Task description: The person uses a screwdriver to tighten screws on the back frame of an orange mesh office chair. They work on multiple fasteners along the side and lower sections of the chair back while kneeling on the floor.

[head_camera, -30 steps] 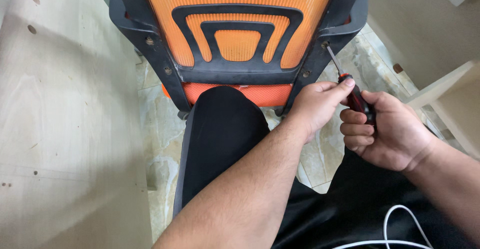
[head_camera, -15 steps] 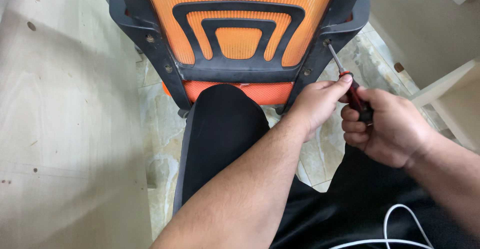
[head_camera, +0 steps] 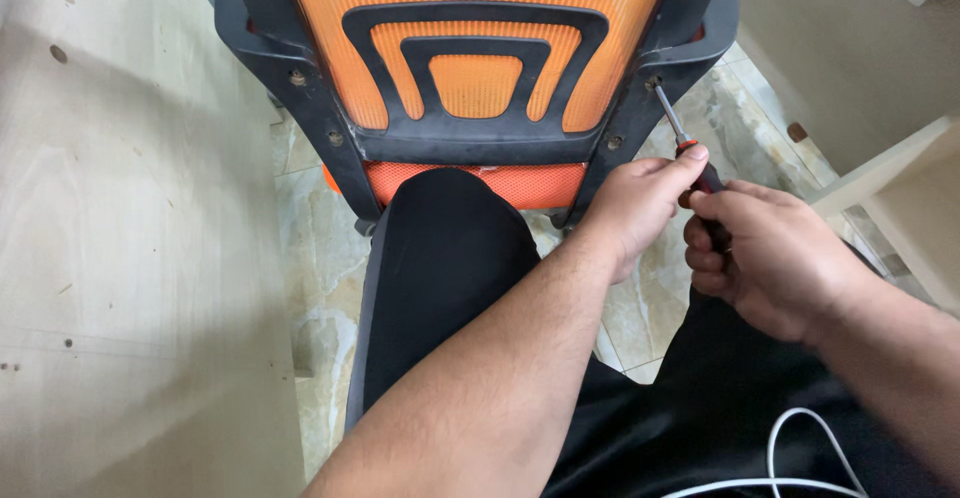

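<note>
Since a second ago the screwdriver (head_camera: pixel 690 163) has swung up: its metal tip, which pointed at open floor beside the frame, now sits at the screw (head_camera: pixel 652 84) on the right upright of the chair back (head_camera: pixel 478 53). Both hands have moved with it, a little up and towards the chair.

The right hand (head_camera: pixel 775 258) is curled around the dark lower part of the handle, knuckles up, its grip shut tight on the tool, the forearm running in from the lower right. The left hand (head_camera: pixel 640 203) reaches across from the lower left, over the black-clad knee (head_camera: pixel 445 248), and pinches the red part of the handle near the shaft with thumb and fingertips, a narrow grip on the same tool.

The screwdriver's long axis runs on a diagonal, handle low and right in the hands, shaft rising up and left to the black frame. The tip seems to be seated in the screw head, though that spot is too small to be sure.

The chair back, orange mesh in a black frame, stands on the tiled floor (head_camera: pixel 320 258) between a pale wooden panel (head_camera: pixel 130 258) at the left and another board (head_camera: pixel 900 188) at the right.
</note>
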